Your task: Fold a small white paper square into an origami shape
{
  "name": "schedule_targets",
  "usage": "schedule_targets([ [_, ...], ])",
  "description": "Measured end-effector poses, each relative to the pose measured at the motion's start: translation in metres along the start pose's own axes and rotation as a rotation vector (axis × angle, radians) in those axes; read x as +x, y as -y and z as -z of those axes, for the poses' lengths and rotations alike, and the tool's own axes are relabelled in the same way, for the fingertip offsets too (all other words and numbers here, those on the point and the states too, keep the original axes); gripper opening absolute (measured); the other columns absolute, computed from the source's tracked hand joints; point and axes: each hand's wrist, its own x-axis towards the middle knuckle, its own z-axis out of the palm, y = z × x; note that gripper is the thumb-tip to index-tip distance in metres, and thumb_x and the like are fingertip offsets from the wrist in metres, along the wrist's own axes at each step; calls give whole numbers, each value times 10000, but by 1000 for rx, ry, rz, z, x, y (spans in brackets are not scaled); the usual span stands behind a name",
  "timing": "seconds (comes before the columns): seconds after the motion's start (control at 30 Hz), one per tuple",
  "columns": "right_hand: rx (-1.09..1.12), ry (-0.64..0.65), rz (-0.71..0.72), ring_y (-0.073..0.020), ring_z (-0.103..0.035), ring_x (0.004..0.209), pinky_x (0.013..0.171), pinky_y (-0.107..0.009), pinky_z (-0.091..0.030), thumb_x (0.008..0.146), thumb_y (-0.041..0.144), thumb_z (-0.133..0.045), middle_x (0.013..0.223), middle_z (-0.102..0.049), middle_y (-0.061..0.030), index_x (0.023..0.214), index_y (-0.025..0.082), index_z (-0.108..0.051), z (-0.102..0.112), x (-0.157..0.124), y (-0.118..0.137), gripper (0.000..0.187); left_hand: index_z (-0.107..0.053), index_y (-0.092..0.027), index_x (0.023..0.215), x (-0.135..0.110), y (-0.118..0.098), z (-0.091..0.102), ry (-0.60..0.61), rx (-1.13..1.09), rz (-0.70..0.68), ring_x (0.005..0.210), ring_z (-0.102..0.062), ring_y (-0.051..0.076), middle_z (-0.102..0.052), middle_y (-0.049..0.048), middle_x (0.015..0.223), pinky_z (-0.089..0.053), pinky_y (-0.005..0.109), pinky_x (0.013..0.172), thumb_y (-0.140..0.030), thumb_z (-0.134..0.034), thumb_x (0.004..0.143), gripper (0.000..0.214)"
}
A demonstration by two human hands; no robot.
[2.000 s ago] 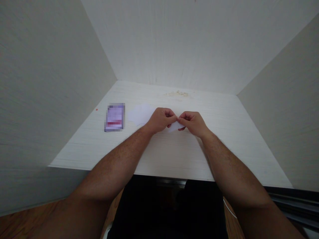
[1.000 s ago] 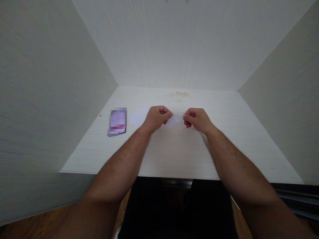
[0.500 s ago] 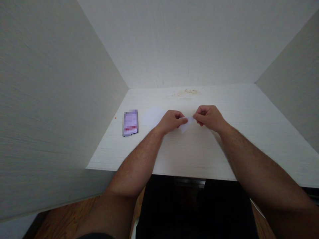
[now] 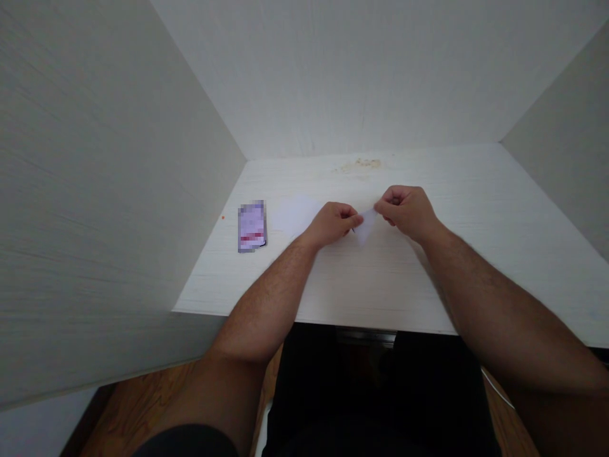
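Over the middle of a white table (image 4: pixel 380 285), both my hands pinch a small white paper piece (image 4: pixel 365 227). My left hand (image 4: pixel 333 222) grips its left edge with fingers curled closed. My right hand (image 4: pixel 404 211) pinches its upper right corner, fingers also closed. The paper hangs between them, tilted, with a pointed lower end just above the tabletop.
A white sheet of paper (image 4: pixel 295 214) lies flat left of my left hand. Further left lies a small purple-and-white card or booklet (image 4: pixel 252 226). Pale walls enclose the table on the left, back and right. A brownish stain (image 4: pixel 360 165) marks the table's far edge.
My hands drew slightly apart and then closer while working the paper; it now hangs tilted with a point downward. The camera view shifted left, so everything sits further right in the picture.
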Motion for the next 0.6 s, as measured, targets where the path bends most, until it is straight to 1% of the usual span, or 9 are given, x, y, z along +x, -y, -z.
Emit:
schedule_targets([
  [0.1,7,-23,21,-63,-383,382,396,-228,-252,701,214,-667,449,-526,31,578,192,-558,0,2,-3,167,-642,-143,679,1,3,0,-62,-33,40,411,-346,59,-491,-37,467,-243,228,462,-307,-626,804,207],
  [0.17,9,-41,35,-61,-384,386,396,-225,-255,705,215,-668,451,-523,34,575,191,-556,-1,3,-5,173,-658,-143,689,3,6,1,-104,-54,41,405,-339,54,-502,-36,468,-232,225,454,-308,-653,784,191],
  [0.23,62,-41,44,-61,-391,392,399,-223,-267,717,239,-678,455,-524,36,585,187,-563,-1,3,-6,183,-656,-144,702,5,8,0,-131,-150,28,412,-369,55,-519,-32,480,-237,218,449,-304,-691,753,171],
  [0.33,213,44,73,-68,-448,430,426,-226,-334,730,309,-712,514,-573,27,651,177,-607,-2,2,-6,187,-612,-157,708,7,11,-1,-148,-408,39,443,-454,69,-544,-26,517,-289,209,450,-278,-714,724,159],
  [0.4,292,123,87,-79,-493,468,453,-233,-389,713,339,-746,568,-610,20,730,172,-649,-4,0,-7,194,-579,-166,708,8,11,-2,-159,-522,67,456,-481,72,-546,-28,532,-310,205,449,-261,-707,725,160],
  [0.5,329,191,78,-90,-528,488,472,-241,-429,677,343,-789,568,-617,27,791,174,-671,-7,-1,-9,236,-556,-173,709,8,9,-3,-151,-588,75,453,-485,73,-533,-31,522,-316,201,443,-253,-688,744,159],
  [0.6,329,211,73,-89,-533,482,474,-239,-435,660,351,-803,545,-608,33,753,180,-648,-10,-1,-9,249,-561,-171,713,7,10,-4,-120,-604,66,450,-484,77,-538,-25,518,-325,205,440,-264,-677,756,155],
])
